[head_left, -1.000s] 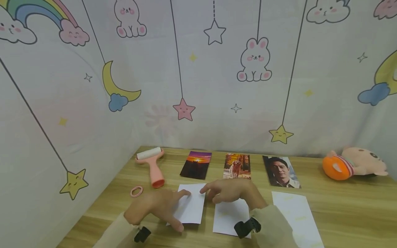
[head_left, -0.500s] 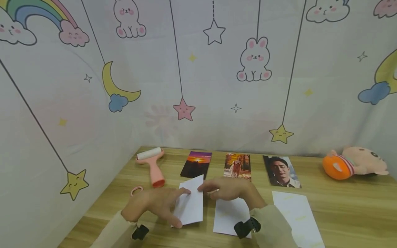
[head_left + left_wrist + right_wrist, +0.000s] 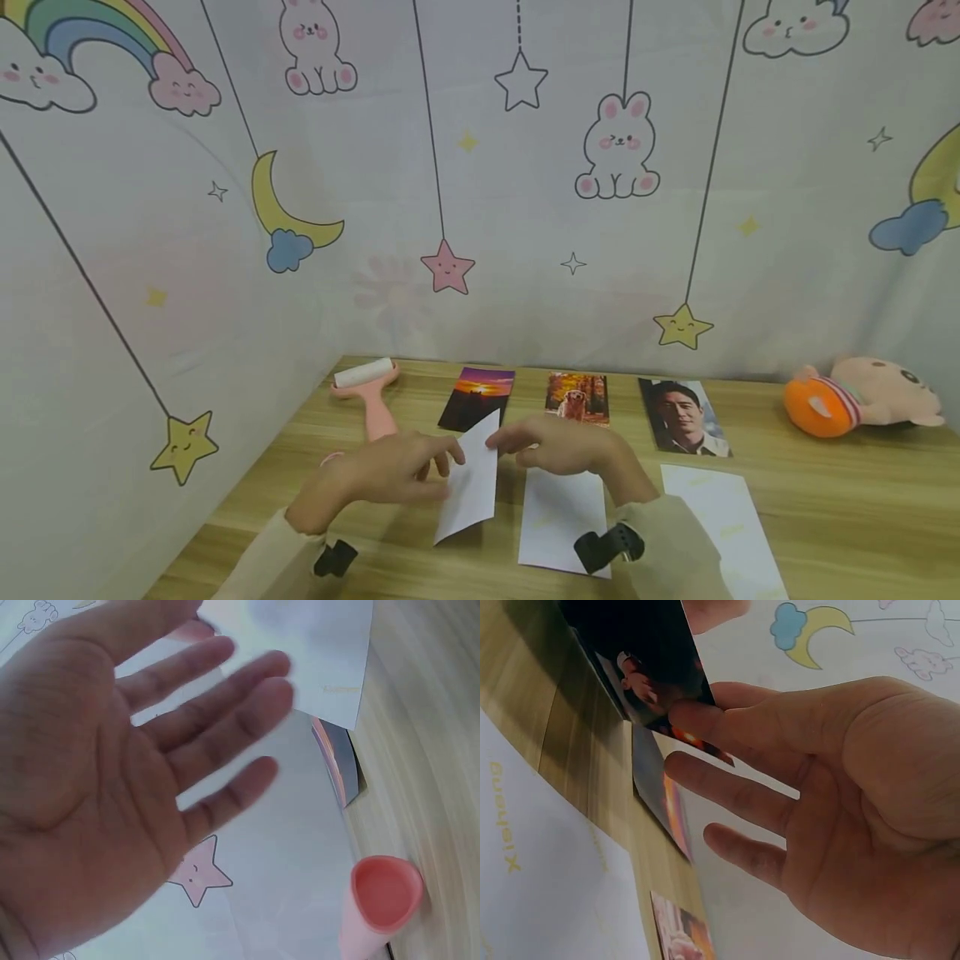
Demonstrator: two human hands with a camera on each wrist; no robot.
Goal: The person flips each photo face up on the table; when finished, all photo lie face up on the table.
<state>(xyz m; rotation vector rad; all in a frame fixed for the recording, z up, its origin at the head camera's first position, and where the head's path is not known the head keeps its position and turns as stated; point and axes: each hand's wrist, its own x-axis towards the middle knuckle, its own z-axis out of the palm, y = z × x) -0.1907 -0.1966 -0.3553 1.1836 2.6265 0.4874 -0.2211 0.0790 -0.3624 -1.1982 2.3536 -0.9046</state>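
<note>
A photo print tilts up off the wooden table, its white back toward the head camera. My right hand pinches its upper right edge between thumb and index finger. From the right wrist view, the print's dark picture side shows a person. My left hand hovers at the print's left side. In the left wrist view its fingers are spread and loosely bent, with nothing in the palm. To the right, another print lies white side up, partly under my right forearm.
Face up along the back lie a sunset photo, a dog photo and a portrait photo. A pink-handled roller lies back left, a pink ring near my left hand. Right are a white-backed print and a plush toy.
The print has risen from nearly flat on the table to a steep tilt as my right hand lifted its right edge. My left fingers have drawn up and back from its lower left corner.
</note>
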